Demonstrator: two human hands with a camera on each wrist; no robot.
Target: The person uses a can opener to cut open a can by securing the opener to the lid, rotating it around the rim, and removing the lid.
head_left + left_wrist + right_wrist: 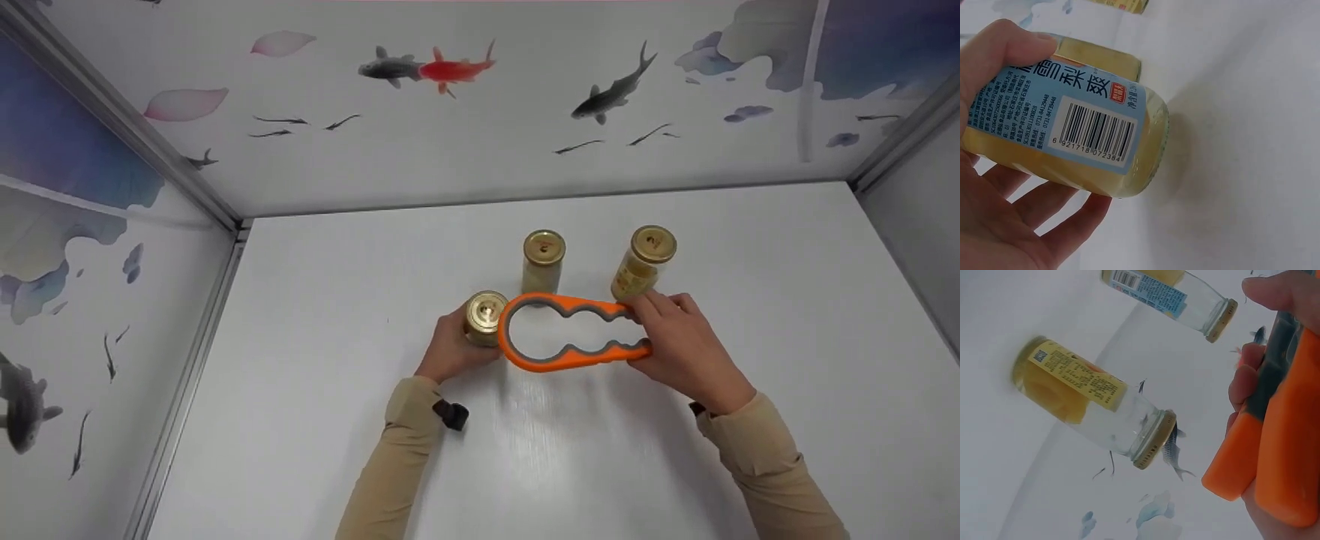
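Observation:
My left hand (459, 351) grips a glass jar (1089, 118) of pale yellow fruit with a blue label and a gold lid (487, 308). In the left wrist view the thumb lies over the label and the fingers curl beneath the glass. My right hand (681, 346) holds the handles of an orange jar opener (570, 365) with a grey toothed inner lining. The opener's round loop overlaps the edge of the held jar's lid in the head view. Seen from the right wrist, the orange handle ends (1289, 484) stick out past the palm.
A second blue-labelled jar (543, 262) stands behind the opener. To its right is a yellow-labelled jar (646, 259), just beyond my right hand. All stand on a white table (315, 420), enclosed by panels printed with fish (611, 94).

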